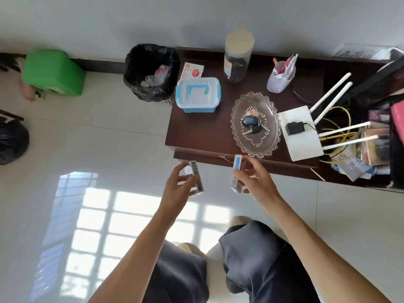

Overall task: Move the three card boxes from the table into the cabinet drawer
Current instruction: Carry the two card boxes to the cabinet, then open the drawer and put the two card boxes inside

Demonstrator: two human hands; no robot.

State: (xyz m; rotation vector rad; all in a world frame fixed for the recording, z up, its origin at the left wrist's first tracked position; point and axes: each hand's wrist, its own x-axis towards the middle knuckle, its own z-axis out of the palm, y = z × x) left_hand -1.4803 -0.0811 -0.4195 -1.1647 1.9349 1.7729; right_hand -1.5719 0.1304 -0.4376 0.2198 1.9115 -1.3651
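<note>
Already we had two card boxes off the dark wooden table [196, 136], though its cabinet drawer [218, 155] looked shut and no third box was clearly visible. Our left hand [178, 189] reached forward, fingers wrapped round a grey patterned card box [196, 176]; our right hand [255, 182] pinched a blue-and-white card box [237, 171] upright, just before the drawer front.

1. Left hand [179, 184]: forearm bare and extended forward, fingers curled with thumb opposed, closed in a grip
2. Right hand [254, 180]: forearm bare and extended forward, fingers bent, closed in a grip, level with and near the left
</note>
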